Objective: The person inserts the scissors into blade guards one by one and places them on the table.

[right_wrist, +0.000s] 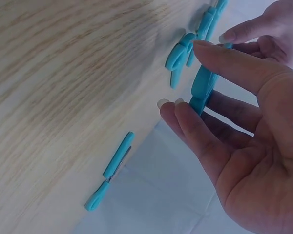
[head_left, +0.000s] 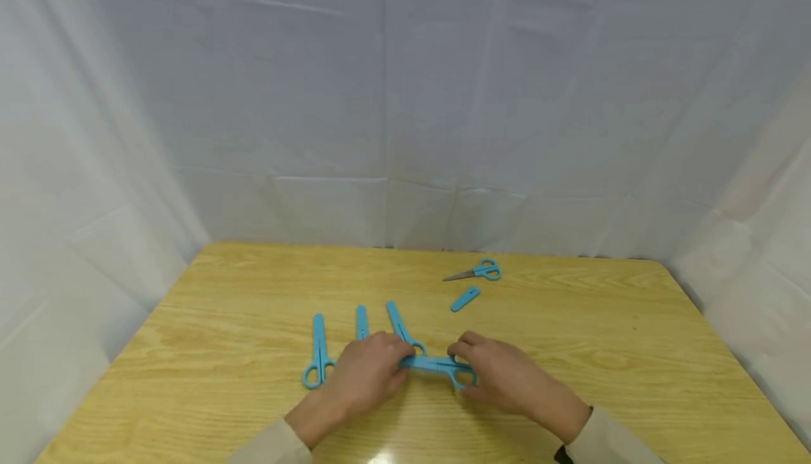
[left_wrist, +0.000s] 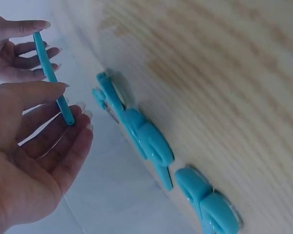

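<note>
A pair of blue scissors [head_left: 434, 364], its blades in a blue cover, is held level between both hands above the near part of the table. My left hand [head_left: 374, 365] pinches the covered blade end between thumb and fingers. At the other end, my right hand [head_left: 497, 372] grips the handle loops. In the left wrist view the held scissors [left_wrist: 48, 68] appear edge-on, spanning the two hands. The right wrist view shows the handle [right_wrist: 202, 85] between thumb and fingertips.
Covered blue scissors [head_left: 318, 334] lie at the left, beside another covered pair [head_left: 362, 317] partly hidden by my left hand and a third, slanted pair [head_left: 397, 320]. Farther back are uncovered scissors [head_left: 479, 271] and a loose blue blade cover [head_left: 465, 299]. White sheeting [head_left: 393, 98] surrounds the wooden table [head_left: 253, 281].
</note>
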Tool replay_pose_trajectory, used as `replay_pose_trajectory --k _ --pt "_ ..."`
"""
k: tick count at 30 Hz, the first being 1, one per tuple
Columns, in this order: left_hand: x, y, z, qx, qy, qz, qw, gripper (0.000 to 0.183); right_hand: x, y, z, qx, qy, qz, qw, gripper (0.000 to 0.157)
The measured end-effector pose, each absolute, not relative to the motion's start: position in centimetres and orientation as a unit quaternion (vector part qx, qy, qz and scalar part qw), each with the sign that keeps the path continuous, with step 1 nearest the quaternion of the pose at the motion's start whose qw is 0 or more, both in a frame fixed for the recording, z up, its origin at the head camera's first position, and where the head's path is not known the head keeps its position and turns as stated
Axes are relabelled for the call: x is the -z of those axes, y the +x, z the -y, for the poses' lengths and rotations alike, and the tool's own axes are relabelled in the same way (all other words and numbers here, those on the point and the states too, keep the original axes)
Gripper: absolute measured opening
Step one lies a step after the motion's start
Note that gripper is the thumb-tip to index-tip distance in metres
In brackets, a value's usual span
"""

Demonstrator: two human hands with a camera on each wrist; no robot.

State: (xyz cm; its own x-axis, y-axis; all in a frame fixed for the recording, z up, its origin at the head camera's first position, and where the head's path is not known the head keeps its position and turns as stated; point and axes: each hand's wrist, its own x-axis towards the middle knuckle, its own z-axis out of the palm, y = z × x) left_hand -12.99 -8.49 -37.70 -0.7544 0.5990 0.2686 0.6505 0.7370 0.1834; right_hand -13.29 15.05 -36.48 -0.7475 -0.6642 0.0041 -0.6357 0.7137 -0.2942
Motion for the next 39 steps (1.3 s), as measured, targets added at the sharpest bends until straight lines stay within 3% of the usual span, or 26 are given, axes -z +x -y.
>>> replay_pose_trajectory --k 8,14,26,34,39 --pt "37.0 -14.1 9.6 0.115 -0.308 0.934 0.138 0.040 36.4 -14.1 -15.0 0.144 -0.326 -0.934 0.039 0.049" --pt "36.8 -15.0 10.9 0.100 -0.294 0.932 0.186 0.047 36.7 -15.2 -14.8 0.159 -0.286 -0.944 0.030 0.051" --pt "37.6 -15.7 13.1 0.039 -0.259 0.956 0.135 0.053 38.5 -17.8 -13.6 0.146 -0.213 -0.966 0.026 0.049" --pt "38.0 -15.7 14.0 0.034 -0.257 0.959 0.114 0.051 39.0 -18.3 -12.5 0.161 -0.180 -0.970 0.029 0.032" --pt "38.1 -15.7 14.2 0.030 -0.269 0.954 0.125 0.048 39.0 -18.0 -11.9 0.147 -0.172 -0.974 0.025 0.039"
